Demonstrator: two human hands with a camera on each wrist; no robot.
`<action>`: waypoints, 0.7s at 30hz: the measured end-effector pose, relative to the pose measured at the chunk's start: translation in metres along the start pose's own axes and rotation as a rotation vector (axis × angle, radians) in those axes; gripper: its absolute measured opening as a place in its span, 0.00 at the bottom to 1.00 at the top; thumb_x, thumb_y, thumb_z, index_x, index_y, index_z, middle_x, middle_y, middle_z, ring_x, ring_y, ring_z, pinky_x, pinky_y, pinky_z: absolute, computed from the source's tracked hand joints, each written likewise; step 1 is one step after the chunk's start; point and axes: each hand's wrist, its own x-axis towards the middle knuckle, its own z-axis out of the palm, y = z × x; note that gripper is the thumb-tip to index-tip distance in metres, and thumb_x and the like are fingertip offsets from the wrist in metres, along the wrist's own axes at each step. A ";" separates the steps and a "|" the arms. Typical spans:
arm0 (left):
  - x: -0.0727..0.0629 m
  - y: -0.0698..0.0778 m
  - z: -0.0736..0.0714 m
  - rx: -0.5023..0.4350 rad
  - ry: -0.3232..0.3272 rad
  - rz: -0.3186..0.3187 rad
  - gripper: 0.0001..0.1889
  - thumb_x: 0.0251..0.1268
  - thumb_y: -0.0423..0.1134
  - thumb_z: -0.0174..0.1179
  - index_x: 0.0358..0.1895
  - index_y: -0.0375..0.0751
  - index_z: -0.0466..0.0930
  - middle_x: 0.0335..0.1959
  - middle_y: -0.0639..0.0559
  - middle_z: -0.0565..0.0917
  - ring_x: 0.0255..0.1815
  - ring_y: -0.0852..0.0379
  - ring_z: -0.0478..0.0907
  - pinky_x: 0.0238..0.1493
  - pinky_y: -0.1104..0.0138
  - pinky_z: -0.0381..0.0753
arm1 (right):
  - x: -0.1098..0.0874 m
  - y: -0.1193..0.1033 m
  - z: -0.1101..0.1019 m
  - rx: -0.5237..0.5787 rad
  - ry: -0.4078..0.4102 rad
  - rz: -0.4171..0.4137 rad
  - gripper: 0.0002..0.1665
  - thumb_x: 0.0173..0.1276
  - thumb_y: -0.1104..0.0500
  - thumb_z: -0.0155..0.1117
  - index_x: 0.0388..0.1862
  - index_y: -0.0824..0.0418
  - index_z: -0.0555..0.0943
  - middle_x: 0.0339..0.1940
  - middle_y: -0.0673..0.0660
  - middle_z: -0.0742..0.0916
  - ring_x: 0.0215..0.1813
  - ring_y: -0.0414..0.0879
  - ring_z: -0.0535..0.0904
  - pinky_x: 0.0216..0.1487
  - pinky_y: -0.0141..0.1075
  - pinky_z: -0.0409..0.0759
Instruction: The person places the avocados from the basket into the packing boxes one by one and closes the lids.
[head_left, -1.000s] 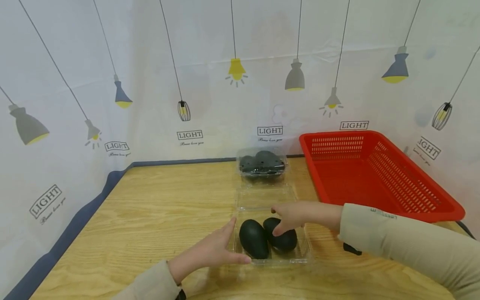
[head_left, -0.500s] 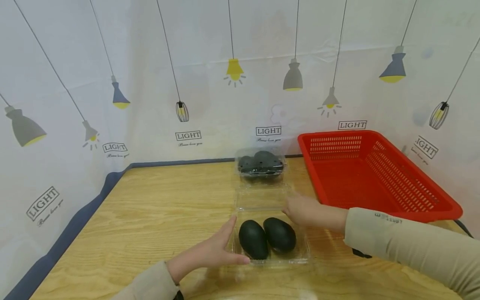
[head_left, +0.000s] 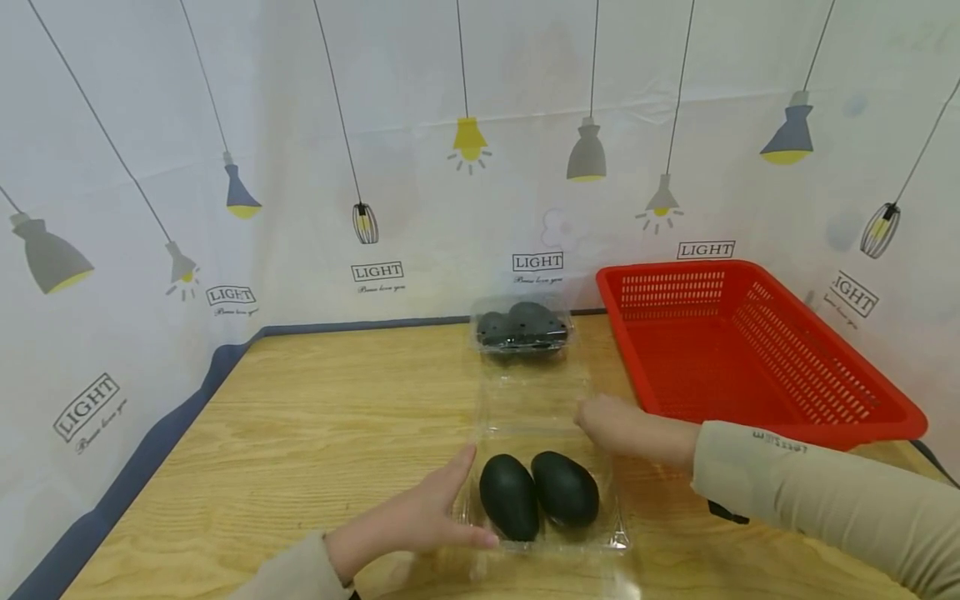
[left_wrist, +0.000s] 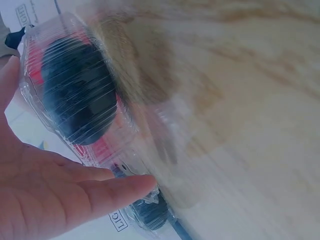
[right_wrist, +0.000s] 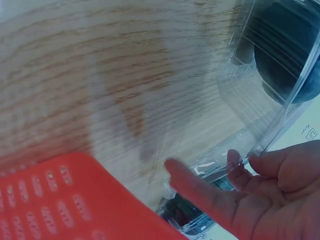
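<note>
Two dark green avocados (head_left: 565, 489) lie side by side in the base of a clear plastic clamshell box (head_left: 618, 533). Its lid (head_left: 528, 404) is folded back, flat toward the far side. My left hand (head_left: 423, 510) is at the box's left side, thumb by the front left corner and fingers straight along the side wall. At the right, near the fold between base and lid, my right hand (head_left: 617, 423) pinches the box's edge. The right wrist view shows the thumb (right_wrist: 272, 162) and a curled finger meeting at that edge, the index finger stretched out.
Behind the lid stands a second clear box (head_left: 522, 332), closed, with several dark avocados inside. A red perforated basket (head_left: 720, 367) sits at the back right, close to my right forearm. The wooden table (head_left: 322, 417) backs onto a cloth printed with lamps.
My right hand has left the right avocado and moved back and right to the box's edge. The box with its avocados has slid slightly toward me, my left hand staying beside it.
</note>
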 end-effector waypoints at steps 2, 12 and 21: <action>0.000 0.000 0.000 0.010 0.000 -0.002 0.56 0.51 0.59 0.62 0.72 0.35 0.34 0.73 0.40 0.41 0.72 0.42 0.44 0.67 0.47 0.52 | 0.014 0.023 0.031 -0.043 0.030 -0.070 0.13 0.62 0.69 0.54 0.18 0.58 0.75 0.19 0.54 0.73 0.20 0.47 0.67 0.20 0.36 0.66; -0.002 0.001 -0.002 0.013 -0.023 -0.015 0.55 0.52 0.61 0.60 0.72 0.37 0.34 0.73 0.41 0.41 0.72 0.41 0.45 0.66 0.46 0.53 | -0.006 -0.006 -0.007 0.325 0.035 0.231 0.12 0.66 0.61 0.55 0.38 0.69 0.67 0.18 0.54 0.73 0.21 0.47 0.69 0.21 0.36 0.67; -0.003 0.003 -0.002 0.019 -0.031 -0.018 0.56 0.51 0.61 0.61 0.72 0.37 0.34 0.74 0.41 0.41 0.72 0.42 0.45 0.66 0.46 0.52 | -0.023 -0.027 -0.044 0.374 0.035 0.245 0.10 0.63 0.67 0.55 0.39 0.71 0.67 0.21 0.59 0.77 0.24 0.48 0.71 0.24 0.37 0.71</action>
